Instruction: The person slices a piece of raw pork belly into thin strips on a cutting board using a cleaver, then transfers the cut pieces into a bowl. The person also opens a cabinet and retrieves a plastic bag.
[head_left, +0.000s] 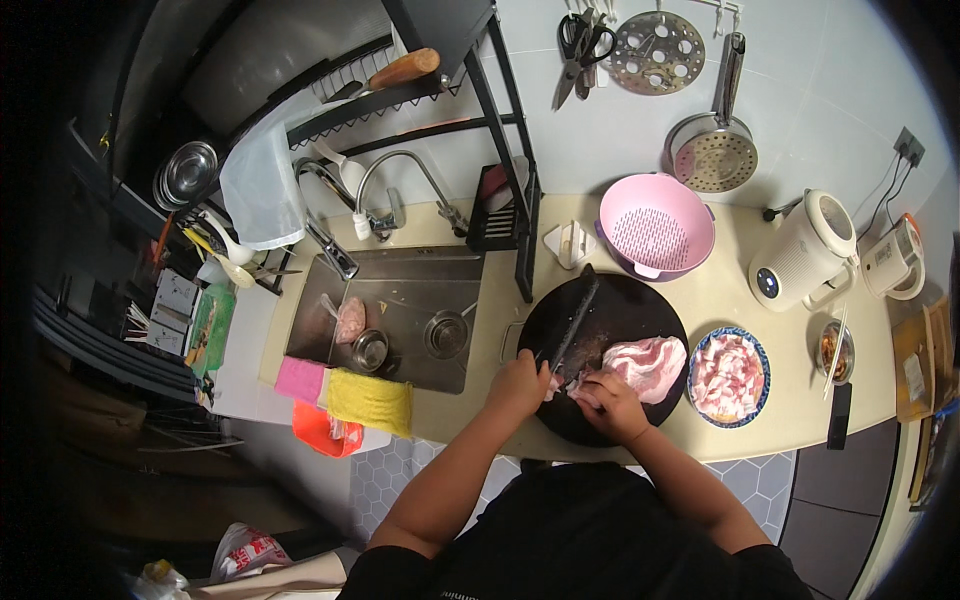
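Observation:
A round black cutting board (547, 322) lies on the counter before me. My left hand (517, 386) grips a dark-bladed kitchen knife (577, 319), whose blade points away across the board. Curled over a small piece of raw meat (577, 391), my right hand (613, 405) pins it beside the blade. Another bit of meat (553, 386) shows on the blade's left side, partly hidden by my left hand. A large slab of fatty pork (646, 366) rests on the board's right part. Right of the board, a blue-rimmed plate (764, 379) holds a heap of cut pork pieces (726, 375).
Behind the board stand a pink colander (656, 225) and a black rack post (525, 262). A sink (405, 300) with meat (351, 320) and a metal bowl (370, 350) lies left. To the right are a cream-coloured electric appliance (802, 251) and a small bowl (836, 352) with chopsticks (835, 360).

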